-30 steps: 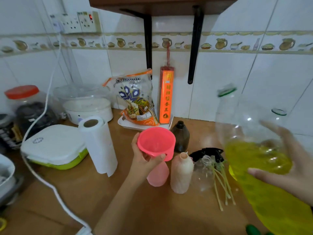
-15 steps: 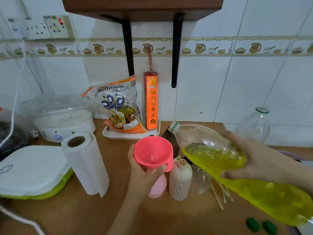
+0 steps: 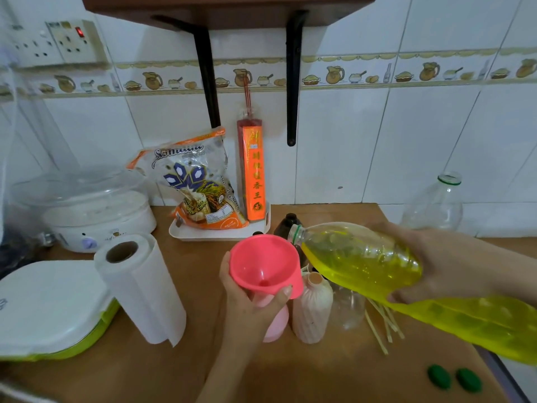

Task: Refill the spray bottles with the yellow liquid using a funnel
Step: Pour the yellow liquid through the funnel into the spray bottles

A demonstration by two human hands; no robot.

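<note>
My left hand [image 3: 250,303] grips a pink funnel [image 3: 263,263] seated in the neck of a pink spray bottle [image 3: 276,324] on the wooden counter. My right hand [image 3: 441,263] holds a large clear bottle of yellow liquid [image 3: 372,263], tipped nearly flat, its open mouth at the funnel's right rim. No liquid shows inside the funnel. Right of the pink bottle stand a ribbed cream bottle [image 3: 312,309] and a clear bottle [image 3: 348,306], both without tops. Behind the funnel is a dark brown bottle [image 3: 286,223]. Pale dip tubes [image 3: 380,327] lie beside the clear bottle.
A paper towel roll [image 3: 139,289] stands left of my left hand, a white and green lidded box [image 3: 49,309] further left. A white tray [image 3: 220,232] with a snack bag and orange box sits at the wall. An empty clear bottle [image 3: 436,205] stands back right. Two green caps [image 3: 453,379] lie front right.
The yellow bottle has tilted from upright to nearly horizontal, and its mouth has moved left to the funnel's rim. My left hand has stayed on the funnel.
</note>
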